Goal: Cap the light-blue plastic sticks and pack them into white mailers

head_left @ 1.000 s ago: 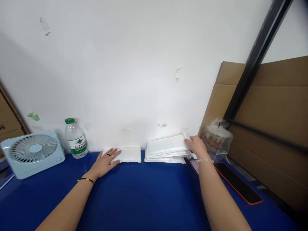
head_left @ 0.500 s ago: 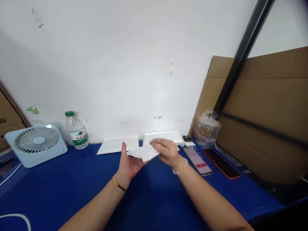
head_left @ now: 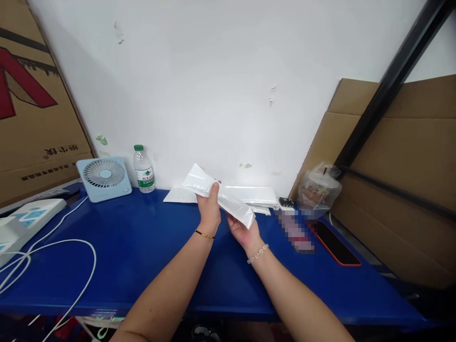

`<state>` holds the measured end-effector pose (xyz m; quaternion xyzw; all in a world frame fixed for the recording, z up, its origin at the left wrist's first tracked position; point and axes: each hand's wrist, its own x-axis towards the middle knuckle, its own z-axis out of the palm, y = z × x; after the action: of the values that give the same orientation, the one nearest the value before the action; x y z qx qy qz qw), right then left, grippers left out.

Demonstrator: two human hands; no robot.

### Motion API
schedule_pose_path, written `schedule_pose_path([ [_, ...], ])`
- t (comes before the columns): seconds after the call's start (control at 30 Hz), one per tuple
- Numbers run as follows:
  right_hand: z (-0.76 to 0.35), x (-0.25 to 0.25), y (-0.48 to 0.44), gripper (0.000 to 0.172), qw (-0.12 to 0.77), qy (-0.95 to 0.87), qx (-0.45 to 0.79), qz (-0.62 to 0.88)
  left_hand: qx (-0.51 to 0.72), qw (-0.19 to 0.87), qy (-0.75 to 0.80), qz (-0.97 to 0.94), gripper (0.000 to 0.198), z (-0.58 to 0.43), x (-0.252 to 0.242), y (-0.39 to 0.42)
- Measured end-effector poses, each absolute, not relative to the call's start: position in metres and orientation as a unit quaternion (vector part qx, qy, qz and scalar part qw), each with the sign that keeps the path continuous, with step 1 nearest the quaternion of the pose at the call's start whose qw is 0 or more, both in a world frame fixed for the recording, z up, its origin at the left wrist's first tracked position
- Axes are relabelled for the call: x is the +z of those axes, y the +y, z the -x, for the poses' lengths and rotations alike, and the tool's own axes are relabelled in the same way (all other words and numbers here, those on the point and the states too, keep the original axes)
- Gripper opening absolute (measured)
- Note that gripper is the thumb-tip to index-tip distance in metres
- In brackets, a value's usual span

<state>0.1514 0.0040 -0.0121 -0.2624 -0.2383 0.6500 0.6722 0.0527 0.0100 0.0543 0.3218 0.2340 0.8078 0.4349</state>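
Observation:
Both my hands hold one long white plastic pouch above the blue table. My left hand grips its upper left part with fingers wrapped round it. My right hand is closed on its lower right end, from underneath. Behind them, against the white wall, lie two low stacks of the same white pouches: one on the left and one on the right.
A small light-blue fan and a water bottle stand at the back left. White cables and a white device lie far left. A blurred phone, a red-edged phone, a bagged cup and cardboard sit right.
My right hand took a pouch from the right stack and brought it to the middle. My left hand left the left stack and joined it. Both now hold the pouch raised and stretched out.

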Motion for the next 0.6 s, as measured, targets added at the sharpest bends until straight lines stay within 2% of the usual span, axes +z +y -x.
schedule_pose_path([
  [0.17, -0.161, -0.011, 0.006, 0.021, 0.668, -0.164, 0.667, 0.286, 0.797, 0.423, 0.221, -0.371, 0.045, -0.06, 0.062, 0.006],
  [0.37, -0.164, -0.012, 0.007, 0.01, 0.604, -0.09, 0.719, 0.331, 0.796, 0.419, 0.221, -0.376, 0.044, -0.061, 0.069, 0.001],
  [0.6, -0.166, -0.005, 0.006, 0.006, 0.598, -0.1, 0.73, 0.317, 0.797, 0.421, 0.203, -0.383, 0.043, -0.058, 0.077, -0.005],
])
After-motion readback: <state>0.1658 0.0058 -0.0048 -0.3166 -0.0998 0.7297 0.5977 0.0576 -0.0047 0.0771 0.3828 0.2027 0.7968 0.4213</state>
